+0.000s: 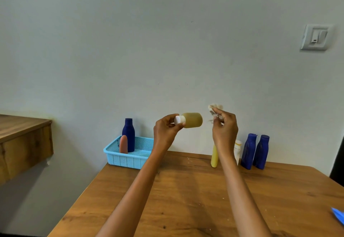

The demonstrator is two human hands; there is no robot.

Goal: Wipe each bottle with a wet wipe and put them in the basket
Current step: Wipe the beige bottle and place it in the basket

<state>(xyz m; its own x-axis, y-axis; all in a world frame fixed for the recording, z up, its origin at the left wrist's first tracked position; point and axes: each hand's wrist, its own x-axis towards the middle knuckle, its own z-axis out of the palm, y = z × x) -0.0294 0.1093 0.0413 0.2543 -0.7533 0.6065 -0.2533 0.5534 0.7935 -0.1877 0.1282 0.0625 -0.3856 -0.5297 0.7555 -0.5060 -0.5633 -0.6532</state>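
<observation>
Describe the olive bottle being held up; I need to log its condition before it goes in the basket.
The olive bottle is a short, squat cylinder, matte olive-yellow, plastic by its look, with a white cap. It is held sideways in the air above the table, cap pointing left. The left hand pinches the cap. The wipe in the right hand is close but not touching.
</observation>
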